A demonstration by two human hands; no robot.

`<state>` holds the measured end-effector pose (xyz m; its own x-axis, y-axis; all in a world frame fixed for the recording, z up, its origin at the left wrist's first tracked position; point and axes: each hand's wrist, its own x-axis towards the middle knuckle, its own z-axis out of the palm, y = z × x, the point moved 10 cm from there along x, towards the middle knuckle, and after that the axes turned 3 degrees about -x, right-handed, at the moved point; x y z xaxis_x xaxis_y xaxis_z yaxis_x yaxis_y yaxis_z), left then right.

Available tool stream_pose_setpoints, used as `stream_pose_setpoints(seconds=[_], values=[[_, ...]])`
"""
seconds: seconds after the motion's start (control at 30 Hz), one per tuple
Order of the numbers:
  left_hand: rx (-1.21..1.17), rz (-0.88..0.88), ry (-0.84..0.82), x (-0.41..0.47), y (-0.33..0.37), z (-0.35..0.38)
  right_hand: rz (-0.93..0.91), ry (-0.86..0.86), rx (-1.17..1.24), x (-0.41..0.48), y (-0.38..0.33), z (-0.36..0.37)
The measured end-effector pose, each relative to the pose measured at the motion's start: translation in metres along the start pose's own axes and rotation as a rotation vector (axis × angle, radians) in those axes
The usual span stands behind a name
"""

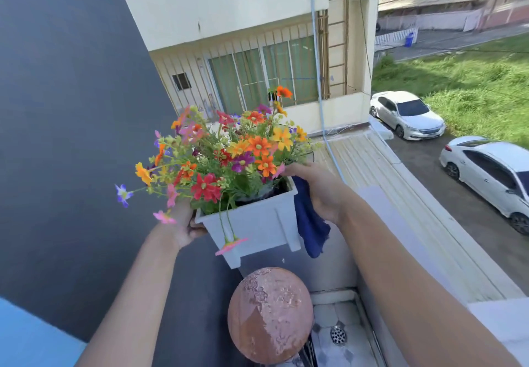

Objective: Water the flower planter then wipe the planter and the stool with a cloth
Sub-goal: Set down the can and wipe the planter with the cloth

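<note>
While the white planter [259, 225] full of mixed flowers [226, 154] is held up in the air above the round stool [269, 315], its left end is gripped by the left hand [186, 227], fingers curled under the rim. The right end is clasped by the right hand [317, 189], and a dark blue cloth [309, 220] is pressed between that palm and the planter's side (its loose end hangs down). The stool's reddish seat is seen wet and patchy, directly below the planter and apart from it, beside a tiled floor with a drain [338, 335].
</note>
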<state>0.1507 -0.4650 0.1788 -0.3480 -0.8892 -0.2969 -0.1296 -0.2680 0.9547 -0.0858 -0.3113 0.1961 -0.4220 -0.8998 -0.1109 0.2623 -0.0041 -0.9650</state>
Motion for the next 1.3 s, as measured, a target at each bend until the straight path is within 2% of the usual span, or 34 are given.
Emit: stream_pose_setpoints(seconds=[0.07,0.13,0.3,0.4,0.43,0.5,0.57,0.63,0.7,0.93,1.03,1.13,1.3], values=[[-0.014,0.007,-0.023,-0.003,0.001,0.008,-0.029,0.057,-0.078,0.002,0.004,0.000],[-0.079,0.000,-0.036,-0.005,0.002,0.017,-0.029,0.160,-0.053,0.004,0.011,-0.004],[-0.119,0.077,-0.134,-0.021,0.020,0.043,-0.041,0.273,0.195,-0.002,0.022,-0.015],[-0.235,0.188,-0.193,-0.030,0.037,0.046,-0.080,0.384,0.306,-0.001,0.026,-0.027],[-0.240,0.258,-0.163,-0.031,0.041,0.042,-0.089,0.434,0.319,-0.001,0.029,-0.031],[-0.105,0.397,-0.025,-0.038,0.038,0.035,-0.105,0.510,0.334,-0.001,0.033,-0.035],[0.068,0.431,0.072,-0.048,0.019,0.042,-0.124,0.565,0.347,0.001,0.038,-0.040],[0.100,0.342,0.007,-0.052,-0.010,0.066,-0.132,0.584,0.333,0.001,0.038,-0.038],[0.037,0.267,-0.026,-0.051,-0.024,0.085,-0.155,0.589,0.292,0.003,0.035,-0.032],[0.187,0.112,0.095,-0.042,-0.031,0.104,-0.175,0.631,0.164,-0.010,0.040,-0.009],[0.195,0.038,0.090,-0.038,-0.032,0.099,-0.197,0.622,0.084,-0.014,0.037,0.000],[0.129,-0.047,0.008,-0.032,-0.036,0.099,-0.232,0.582,0.061,-0.018,0.038,0.001],[-0.038,-0.113,-0.028,-0.028,-0.036,0.085,-0.290,0.446,-0.025,-0.031,0.050,0.018]])
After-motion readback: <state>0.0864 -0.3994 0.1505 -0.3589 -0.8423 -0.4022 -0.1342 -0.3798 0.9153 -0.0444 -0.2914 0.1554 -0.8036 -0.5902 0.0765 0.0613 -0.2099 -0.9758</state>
